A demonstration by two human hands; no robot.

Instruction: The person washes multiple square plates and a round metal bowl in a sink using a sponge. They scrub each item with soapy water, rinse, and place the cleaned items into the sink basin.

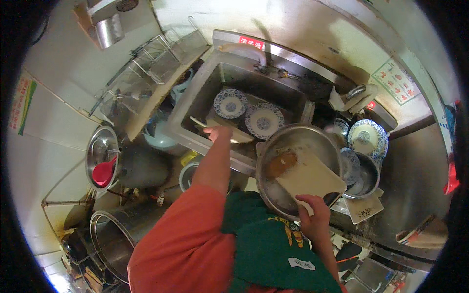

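Observation:
My left hand (217, 132) reaches over the near rim of the steel sink (191, 100) and touches a pale flat piece lying on the sink's edge; its grip is hard to make out. My right hand (312, 211) is closed on the near corner of a pale cutting board (309, 178). The board lies tilted in a large steel basin (297, 134) that holds some water and brownish residue. Two blue-patterned plates (230, 103) (264, 120) lie inside the sink.
More patterned plates and bowls (365, 138) are stacked right of the basin, with a small steel bowl (364, 178). A wire rack (146, 73) stands left of the sink. A lidded pot with a red ladle (103, 171) and another big pot (110, 244) stand at left.

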